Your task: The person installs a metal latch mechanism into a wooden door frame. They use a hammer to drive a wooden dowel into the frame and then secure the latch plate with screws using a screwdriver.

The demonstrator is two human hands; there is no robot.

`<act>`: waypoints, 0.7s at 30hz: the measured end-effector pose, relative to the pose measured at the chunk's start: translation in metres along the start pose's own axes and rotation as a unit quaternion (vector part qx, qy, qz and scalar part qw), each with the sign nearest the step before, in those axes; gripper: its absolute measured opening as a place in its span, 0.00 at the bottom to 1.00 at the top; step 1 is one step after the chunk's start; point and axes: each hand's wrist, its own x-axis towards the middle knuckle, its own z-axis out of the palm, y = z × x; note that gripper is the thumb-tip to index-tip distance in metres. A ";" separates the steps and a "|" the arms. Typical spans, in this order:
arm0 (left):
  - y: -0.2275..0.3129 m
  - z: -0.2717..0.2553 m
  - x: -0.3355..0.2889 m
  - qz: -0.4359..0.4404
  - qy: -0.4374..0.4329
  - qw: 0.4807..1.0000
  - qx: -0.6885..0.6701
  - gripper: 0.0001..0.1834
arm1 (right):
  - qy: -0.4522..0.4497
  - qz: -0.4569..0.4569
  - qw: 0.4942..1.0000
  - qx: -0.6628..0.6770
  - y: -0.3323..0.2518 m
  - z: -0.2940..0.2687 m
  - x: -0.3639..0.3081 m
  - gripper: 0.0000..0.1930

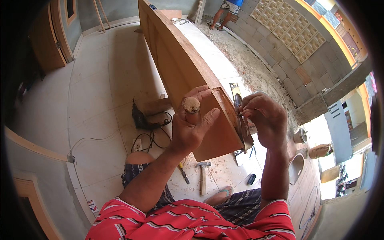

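A long brown wooden door [188,72] stands on its edge in front of me, its near end between my hands. My left hand [187,130] is at the door's near corner, thumb and a finger stretched out. Between its fingers it holds a tool with a round, worn wooden handle end [191,105]; the rest of the tool is hidden. My right hand [266,118] is closed, fingertips pinching a metal door handle plate [234,89] held upright against the door's edge. The plate's lower part is partly covered by my fingers.
On the floor lie a hammer [203,176], a chisel with a yellow handle [184,174] and wood shavings. A black power drill [140,116] with its cord and a socket [137,145] sit left of the door. Another person [226,14] stands at the back, near the block wall [280,60].
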 end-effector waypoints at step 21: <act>-0.027 -0.005 0.056 0.036 -0.098 0.994 -0.040 0.13 | 0.002 0.029 0.996 0.088 0.017 0.006 0.011 0.03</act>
